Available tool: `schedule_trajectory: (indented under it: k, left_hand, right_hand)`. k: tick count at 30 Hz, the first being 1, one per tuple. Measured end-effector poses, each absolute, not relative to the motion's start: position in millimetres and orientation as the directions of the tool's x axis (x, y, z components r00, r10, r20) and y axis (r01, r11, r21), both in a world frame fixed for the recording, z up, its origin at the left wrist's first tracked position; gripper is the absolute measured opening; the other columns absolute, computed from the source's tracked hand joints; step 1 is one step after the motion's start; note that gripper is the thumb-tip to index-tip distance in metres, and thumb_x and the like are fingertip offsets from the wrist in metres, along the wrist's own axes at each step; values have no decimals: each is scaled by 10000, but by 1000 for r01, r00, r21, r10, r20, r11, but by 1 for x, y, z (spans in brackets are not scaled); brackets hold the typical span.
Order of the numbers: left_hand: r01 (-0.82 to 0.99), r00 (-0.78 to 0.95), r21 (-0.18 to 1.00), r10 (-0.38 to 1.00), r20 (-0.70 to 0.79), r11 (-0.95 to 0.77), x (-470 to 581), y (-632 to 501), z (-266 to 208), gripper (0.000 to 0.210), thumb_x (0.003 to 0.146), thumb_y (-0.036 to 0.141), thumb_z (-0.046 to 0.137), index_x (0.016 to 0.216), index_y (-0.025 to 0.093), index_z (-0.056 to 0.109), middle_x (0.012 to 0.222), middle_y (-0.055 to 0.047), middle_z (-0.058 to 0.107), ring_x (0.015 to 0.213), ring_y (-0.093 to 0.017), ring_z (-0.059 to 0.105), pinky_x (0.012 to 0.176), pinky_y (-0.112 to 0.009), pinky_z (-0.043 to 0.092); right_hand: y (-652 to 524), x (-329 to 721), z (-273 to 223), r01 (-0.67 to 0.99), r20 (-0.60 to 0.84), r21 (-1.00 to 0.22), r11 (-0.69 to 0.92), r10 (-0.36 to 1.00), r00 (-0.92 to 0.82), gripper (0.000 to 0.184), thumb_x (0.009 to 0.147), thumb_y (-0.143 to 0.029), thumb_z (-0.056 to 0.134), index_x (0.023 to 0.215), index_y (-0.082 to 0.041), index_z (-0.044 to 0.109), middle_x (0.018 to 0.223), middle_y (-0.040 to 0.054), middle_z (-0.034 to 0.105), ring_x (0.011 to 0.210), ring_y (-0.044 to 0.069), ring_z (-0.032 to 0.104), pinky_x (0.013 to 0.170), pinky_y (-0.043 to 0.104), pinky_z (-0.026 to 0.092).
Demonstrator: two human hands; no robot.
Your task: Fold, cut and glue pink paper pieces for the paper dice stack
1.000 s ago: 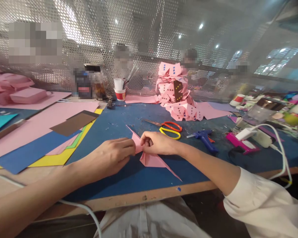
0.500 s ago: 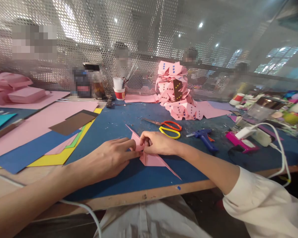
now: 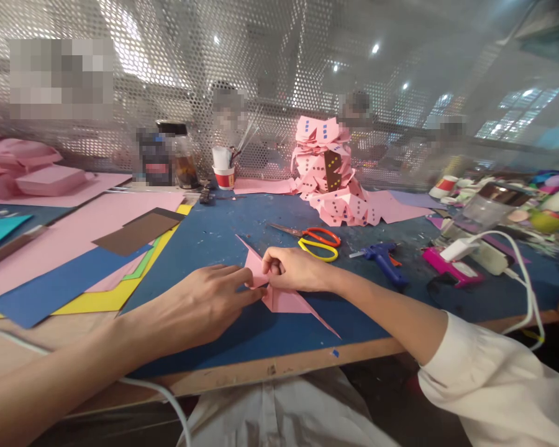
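A folded piece of pink paper [image 3: 289, 302] lies on the blue table mat [image 3: 186, 354], its thin pointed ends reaching up-left and down-right. My right hand [image 3: 295, 268] is closed on its middle, fingers curled and pressed in a pinch. From the left, my left hand [image 3: 218, 298] holds the paper's left edge between thumb and fingers. Both hands' fingertips partly cover the centre fold. Just beyond my right hand lie scissors [image 3: 319, 243] with one red and one yellow handle.
To the right are a blue glue gun [image 3: 384, 261], a pink power strip [image 3: 451, 267] and a white cable [image 3: 531, 292]. Coloured sheets [image 3: 51, 285] lie at left. A pink paper model [image 3: 323, 174] and a paper cup [image 3: 224, 177] stand by the perforated screen [image 3: 270, 56].
My left hand has drawn back slightly to the left, its fingers parting a little more over the paper. My right hand and the paper stay in place.
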State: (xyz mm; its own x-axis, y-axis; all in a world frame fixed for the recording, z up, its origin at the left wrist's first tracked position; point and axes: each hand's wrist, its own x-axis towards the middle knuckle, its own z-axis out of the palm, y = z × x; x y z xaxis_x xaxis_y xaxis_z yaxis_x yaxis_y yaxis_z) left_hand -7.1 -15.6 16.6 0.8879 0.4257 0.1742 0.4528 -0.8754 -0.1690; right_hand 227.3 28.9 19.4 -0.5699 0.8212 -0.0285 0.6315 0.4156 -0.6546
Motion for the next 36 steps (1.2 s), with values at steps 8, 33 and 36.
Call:
schedule_trajectory:
  k: [8,33,36]
  left_hand:
    - [433,879,-112,392,271,-894,-7,-12,19,346,954,88,445,1229,204,622,1038,-80,705,866,-223,687,786,-373,537]
    - [554,761,126,562,325,-823,-11,22,2,277,983,198,549,1222,261,672,1296,-55,672,1217,-224,615,1149,-443,396]
    - [552,760,124,558,333,-825,-10,22,3,259,988,204,544,1210,249,670,1262,-62,674,1174,-219,622,1130,-437,402]
  right_hand:
    - [26,231,13,730,211,-465,500,864,-458,42,861,-190,596,898,-206,607,787,-21,647,707,125,575,643,249,356]
    - [13,228,7,689,294,-364,627,779,-554,225,950,-402,672,851,-201,656,885,3,668,768,132,605,693,267,392]
    - [12,228,7,692,289,-359,626,780,-555,251,935,-423,690,829,-199,645,856,-2,657,754,130,589,674,265,376]
